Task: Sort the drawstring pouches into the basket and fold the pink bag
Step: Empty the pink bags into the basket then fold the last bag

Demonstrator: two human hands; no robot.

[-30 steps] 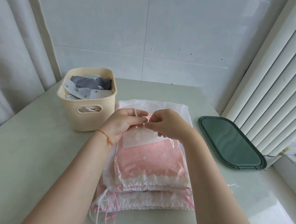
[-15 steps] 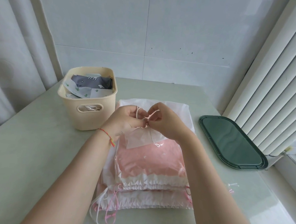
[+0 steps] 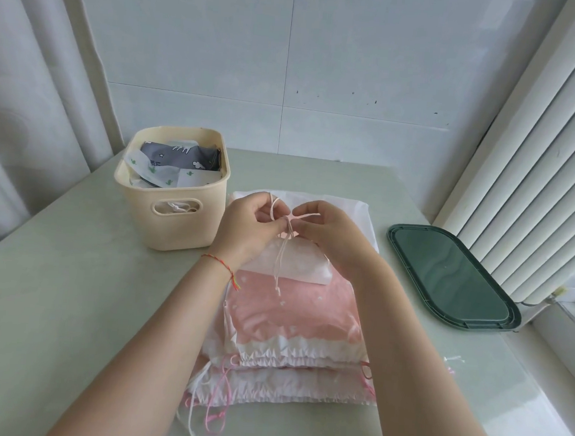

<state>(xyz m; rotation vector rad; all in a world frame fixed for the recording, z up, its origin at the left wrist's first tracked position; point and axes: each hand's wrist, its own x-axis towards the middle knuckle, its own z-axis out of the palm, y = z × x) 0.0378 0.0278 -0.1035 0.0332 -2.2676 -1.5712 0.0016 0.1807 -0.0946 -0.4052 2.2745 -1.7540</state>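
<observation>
A stack of pink and white drawstring bags (image 3: 292,323) lies on the table in front of me. On top of it rests a small translucent white pouch (image 3: 293,264). My left hand (image 3: 250,225) and my right hand (image 3: 329,231) meet just above that pouch, each pinching its thin white drawstring (image 3: 288,218), which forms small loops between my fingers. The cord's loose ends hang down over the pouch. A cream basket (image 3: 177,217) stands to the left and holds grey and white patterned pouches (image 3: 177,164).
A dark green oval tray (image 3: 452,277) lies at the right by the ribbed white radiator. Loose pink and white cords trail off the stack's near edge. The tiled wall stands behind the pale green table (image 3: 52,303), with a curtain at the left.
The white drawstring has been drawn up into loops between my fingers, and its ends now hang over the small pouch. Both hands stay close together above it.
</observation>
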